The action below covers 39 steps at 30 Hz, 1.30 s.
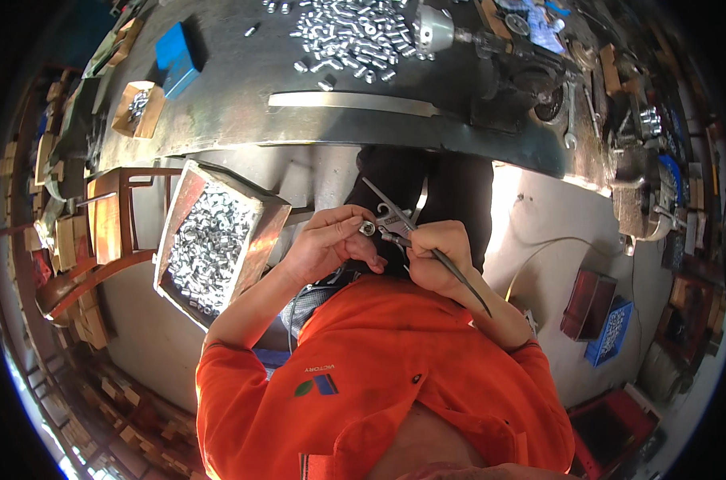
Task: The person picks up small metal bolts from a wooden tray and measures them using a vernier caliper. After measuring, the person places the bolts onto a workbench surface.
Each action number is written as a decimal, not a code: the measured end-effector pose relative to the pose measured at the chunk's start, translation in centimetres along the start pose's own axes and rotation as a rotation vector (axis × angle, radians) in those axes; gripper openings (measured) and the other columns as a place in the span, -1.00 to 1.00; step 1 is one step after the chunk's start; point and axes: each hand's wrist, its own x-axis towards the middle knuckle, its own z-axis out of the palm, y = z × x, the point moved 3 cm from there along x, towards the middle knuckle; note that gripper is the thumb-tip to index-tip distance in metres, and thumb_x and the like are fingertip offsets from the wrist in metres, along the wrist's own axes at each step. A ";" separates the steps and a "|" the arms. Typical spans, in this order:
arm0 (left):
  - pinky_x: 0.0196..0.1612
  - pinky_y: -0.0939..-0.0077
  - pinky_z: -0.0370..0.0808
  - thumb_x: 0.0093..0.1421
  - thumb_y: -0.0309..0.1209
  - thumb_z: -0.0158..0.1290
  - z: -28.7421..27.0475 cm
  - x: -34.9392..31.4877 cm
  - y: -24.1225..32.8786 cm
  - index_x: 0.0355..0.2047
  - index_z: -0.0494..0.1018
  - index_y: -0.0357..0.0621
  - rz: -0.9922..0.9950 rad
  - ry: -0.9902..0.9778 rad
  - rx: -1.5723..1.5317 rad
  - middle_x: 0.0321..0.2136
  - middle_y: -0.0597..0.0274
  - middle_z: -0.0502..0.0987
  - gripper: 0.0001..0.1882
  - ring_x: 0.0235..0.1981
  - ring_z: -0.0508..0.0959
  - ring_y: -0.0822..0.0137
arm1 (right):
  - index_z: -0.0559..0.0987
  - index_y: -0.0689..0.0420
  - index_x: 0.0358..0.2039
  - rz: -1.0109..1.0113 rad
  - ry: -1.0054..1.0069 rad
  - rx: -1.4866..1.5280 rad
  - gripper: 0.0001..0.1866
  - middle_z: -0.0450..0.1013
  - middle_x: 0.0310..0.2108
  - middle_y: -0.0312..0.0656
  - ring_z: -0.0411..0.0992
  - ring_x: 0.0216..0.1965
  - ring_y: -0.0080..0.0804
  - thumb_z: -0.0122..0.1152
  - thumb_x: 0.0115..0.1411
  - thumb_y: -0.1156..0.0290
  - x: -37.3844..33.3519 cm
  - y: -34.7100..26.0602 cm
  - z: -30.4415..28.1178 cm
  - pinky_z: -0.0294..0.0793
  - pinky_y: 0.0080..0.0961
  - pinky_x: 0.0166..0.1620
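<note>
My left hand (331, 240) pinches a small round metal fitting (368, 228) between thumb and fingertips, its open bore turned upward. My right hand (440, 250) is closed in a fist around a slim hand tool (464, 282). The tool's dark tapering end sticks out over my right forearm, and a narrow metal end (393, 238) shows beside the fitting. Just beyond both hands are long steel blades and a hooked jaw that look like a caliper (393, 216), above my dark trousers. Whether my right hand also touches this caliper cannot be made out.
A wooden box (265, 232) full of metal fittings stands at my left. On the workbench (235, 96) lie a heap of fittings (351, 36), a flat metal bar (351, 102), a blue box (177, 60) and a chucked machine (439, 32). A blue bin (608, 332) sits right on the floor.
</note>
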 end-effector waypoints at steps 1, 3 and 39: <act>-0.10 0.15 0.49 0.35 -0.35 -0.25 -0.1 0.1 -0.2 -0.10 0.26 -0.37 -0.002 0.004 0.023 -0.51 -0.11 0.54 -0.70 -0.38 0.60 0.00 | 0.10 0.17 -0.80 0.009 -0.003 0.019 -0.73 0.00 -0.82 -0.23 0.02 -0.82 -0.42 0.00 -0.32 0.68 -0.1 0.4 -0.1 -0.06 -0.50 -0.70; -0.11 0.16 0.50 0.35 -0.33 -0.24 -0.1 0.2 -0.2 -0.10 0.26 -0.36 0.001 -0.016 0.063 -0.52 -0.08 0.53 -0.70 -0.40 0.60 0.04 | 0.14 0.18 -0.79 0.021 -0.008 0.020 -0.76 0.02 -0.81 -0.19 0.01 -0.80 -0.38 0.03 -0.34 0.65 0.1 0.8 -0.2 -0.02 -0.49 -0.69; -0.59 0.39 0.39 -0.23 -0.52 0.18 0.6 0.9 4.4 -0.48 0.46 -0.12 0.690 0.447 1.819 -0.60 0.24 0.41 -0.77 -0.65 0.46 0.19 | 0.09 0.16 -0.80 -0.131 -0.079 0.094 -0.73 0.00 -0.82 -0.22 0.00 -0.81 -0.33 -0.04 -0.46 0.72 -0.8 -2.9 0.1 -0.10 -0.47 -0.72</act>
